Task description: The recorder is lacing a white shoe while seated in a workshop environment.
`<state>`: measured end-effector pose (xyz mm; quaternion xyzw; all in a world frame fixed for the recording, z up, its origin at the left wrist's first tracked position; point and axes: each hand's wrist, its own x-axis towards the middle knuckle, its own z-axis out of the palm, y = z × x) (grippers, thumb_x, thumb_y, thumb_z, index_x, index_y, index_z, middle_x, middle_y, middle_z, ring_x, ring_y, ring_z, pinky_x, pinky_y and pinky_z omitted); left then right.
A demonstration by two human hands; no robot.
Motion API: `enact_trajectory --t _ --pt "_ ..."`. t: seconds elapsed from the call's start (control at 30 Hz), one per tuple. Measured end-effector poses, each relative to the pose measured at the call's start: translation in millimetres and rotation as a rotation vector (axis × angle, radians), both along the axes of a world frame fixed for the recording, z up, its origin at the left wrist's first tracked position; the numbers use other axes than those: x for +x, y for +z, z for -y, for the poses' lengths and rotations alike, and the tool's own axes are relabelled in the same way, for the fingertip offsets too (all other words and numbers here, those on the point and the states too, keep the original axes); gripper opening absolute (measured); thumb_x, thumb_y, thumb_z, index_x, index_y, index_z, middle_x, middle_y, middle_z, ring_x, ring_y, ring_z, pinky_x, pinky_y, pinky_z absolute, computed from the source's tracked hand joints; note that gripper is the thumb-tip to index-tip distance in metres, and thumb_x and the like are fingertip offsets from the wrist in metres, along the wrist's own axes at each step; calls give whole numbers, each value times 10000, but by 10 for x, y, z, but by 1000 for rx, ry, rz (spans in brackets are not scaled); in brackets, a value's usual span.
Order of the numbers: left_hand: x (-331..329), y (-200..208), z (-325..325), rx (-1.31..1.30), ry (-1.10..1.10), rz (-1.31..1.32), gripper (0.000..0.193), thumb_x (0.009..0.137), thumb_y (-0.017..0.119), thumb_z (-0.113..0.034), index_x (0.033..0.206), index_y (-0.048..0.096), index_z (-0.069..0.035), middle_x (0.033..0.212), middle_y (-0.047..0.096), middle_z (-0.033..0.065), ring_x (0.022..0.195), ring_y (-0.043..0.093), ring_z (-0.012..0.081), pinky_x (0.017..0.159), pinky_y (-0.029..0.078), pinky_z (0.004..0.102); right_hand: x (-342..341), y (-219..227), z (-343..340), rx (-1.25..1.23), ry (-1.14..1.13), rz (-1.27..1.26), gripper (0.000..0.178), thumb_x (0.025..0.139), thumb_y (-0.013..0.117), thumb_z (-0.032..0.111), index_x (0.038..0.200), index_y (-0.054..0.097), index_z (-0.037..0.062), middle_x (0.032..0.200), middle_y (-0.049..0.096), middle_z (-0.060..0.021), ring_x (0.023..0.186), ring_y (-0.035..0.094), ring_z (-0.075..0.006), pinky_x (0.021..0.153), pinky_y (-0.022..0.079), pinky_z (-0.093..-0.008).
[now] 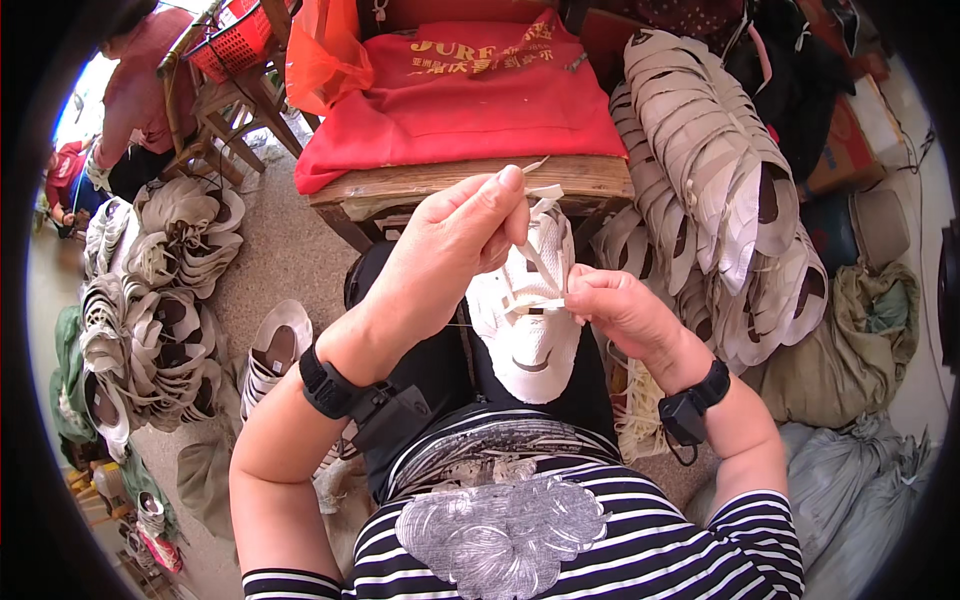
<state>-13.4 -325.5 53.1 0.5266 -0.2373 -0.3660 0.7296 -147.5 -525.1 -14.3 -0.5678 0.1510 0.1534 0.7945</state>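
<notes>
A white shoe upper is held over the lap, toe toward the wearer, just off the front edge of the wooden surface, right of that edge's middle. A flat white lace is strung across its throat. One length is pinched above the throat by the closed fingers of the left hand; another seems to be gripped at the upper's right side by the right hand, its thumb and forefinger pressed together. If tension were applied unevenly, the lace could be twisted or drawn out of balance; if both ends were tugged upward, the upper could be tipped, since no firm support for it is seen.

The surface is covered by a red cloth, draped over its front left corner. Nested shoe uppers are stacked beyond its right edge; more piles are set on the floor to the left.
</notes>
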Motion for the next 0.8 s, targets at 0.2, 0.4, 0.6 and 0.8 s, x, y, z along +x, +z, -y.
enact_trajectory --t 0.2,0.4,0.6,0.8 --pt "12 8 29 -3 -4 -23 423 1081 401 -319 730 461 -89 635 355 -43 564 292 68 535 261 235 -12 -4 -54 -242 -8 127 244 910 722 235 753 627 74 778 496 57 752 461 -41 735 377 -215" --pt "14 6 96 -52 -48 -117 420 1080 405 -322 744 482 -81 637 361 -37 571 299 71 545 272 237 2 18 -66 -270 -58 -3 202 897 734 233 882 616 69 823 541 43 738 477 -61 679 410 -224" --pt "-55 103 162 -61 -45 -87 427 1081 402 -324 736 473 -83 637 356 -33 575 305 75 544 269 239 -249 121 -251 -1364 261 1155 283 821 725 180 1047 645 29 977 641 -92 888 620 -228 766 491 -314" --pt "-167 479 214 -185 -43 -62 397 1083 405 -293 770 492 -66 656 388 -36 576 310 64 540 268 234 -350 -137 -498 -1297 352 1046 286 823 719 169 1073 688 34 1063 654 -83 1014 637 -256 905 520 -371"
